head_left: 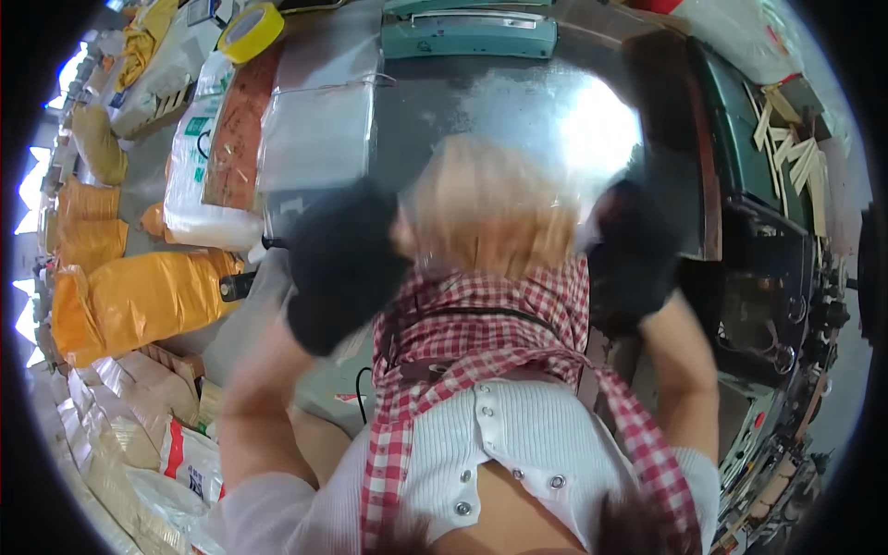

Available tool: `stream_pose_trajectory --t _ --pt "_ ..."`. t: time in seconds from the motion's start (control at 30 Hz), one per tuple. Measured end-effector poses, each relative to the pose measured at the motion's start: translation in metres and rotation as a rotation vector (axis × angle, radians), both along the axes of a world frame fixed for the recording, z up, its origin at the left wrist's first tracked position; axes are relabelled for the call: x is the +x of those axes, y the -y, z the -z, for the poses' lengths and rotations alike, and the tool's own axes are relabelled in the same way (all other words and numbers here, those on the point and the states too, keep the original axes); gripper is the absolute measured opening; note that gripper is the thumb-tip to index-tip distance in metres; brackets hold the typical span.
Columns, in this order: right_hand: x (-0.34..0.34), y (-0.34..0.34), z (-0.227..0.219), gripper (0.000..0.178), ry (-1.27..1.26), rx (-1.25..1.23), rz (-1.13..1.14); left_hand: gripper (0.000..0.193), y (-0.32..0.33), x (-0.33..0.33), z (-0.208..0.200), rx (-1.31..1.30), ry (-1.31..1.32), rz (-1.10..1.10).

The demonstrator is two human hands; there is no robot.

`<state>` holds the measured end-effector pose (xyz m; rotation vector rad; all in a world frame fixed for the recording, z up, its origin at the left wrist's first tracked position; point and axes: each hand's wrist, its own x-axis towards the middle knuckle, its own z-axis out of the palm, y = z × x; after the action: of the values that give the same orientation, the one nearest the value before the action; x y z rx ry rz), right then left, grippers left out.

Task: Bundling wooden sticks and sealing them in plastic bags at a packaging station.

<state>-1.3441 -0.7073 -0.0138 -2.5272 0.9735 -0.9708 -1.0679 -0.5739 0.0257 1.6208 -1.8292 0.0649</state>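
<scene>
1. Bag: a clear bag with tan contents [495, 208], blurred, lies between the hands, above the near edge of the desk [425, 111] and before the checked apron [481, 319].

2. Hands: the left hand [347, 259] and right hand [638, 245], both darkly covered, flank the bag. The left fingertips seem to meet its side; blur prevents telling whether either hand is closed or gripping. The two-sided placement would plausibly keep the bag level.

3. Surroundings: a stack of clear plastic sheets [319, 129] lies flat at left, presumably for easy reach; a teal device [467, 37] occupies the far edge, perhaps to leave working room. A yellow tape roll [252, 32] rests at upper left.

4. Labels: green print marks a white package [194, 148]; a red-and-white packet [192, 462] bears a square code. No brand can be identified.
</scene>
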Motion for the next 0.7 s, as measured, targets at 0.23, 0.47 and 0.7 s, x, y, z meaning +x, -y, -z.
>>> stream_pose_trajectory --t 0.23,0.47,0.7 --pt "0.039 0.101 -0.115 0.014 -0.028 -0.199 -0.216 0.03 0.108 0.048 -0.095 -0.027 -0.073 0.23" --pt "0.032 0.102 -0.152 0.012 0.245 0.431 -0.164 0.02 0.118 0.034 -0.124 0.275 -0.504 0.421" --pt "0.001 0.12 -0.125 0.011 0.115 0.624 -0.168 0.021 0.117 0.025 -0.09 0.615 -0.7 0.45"
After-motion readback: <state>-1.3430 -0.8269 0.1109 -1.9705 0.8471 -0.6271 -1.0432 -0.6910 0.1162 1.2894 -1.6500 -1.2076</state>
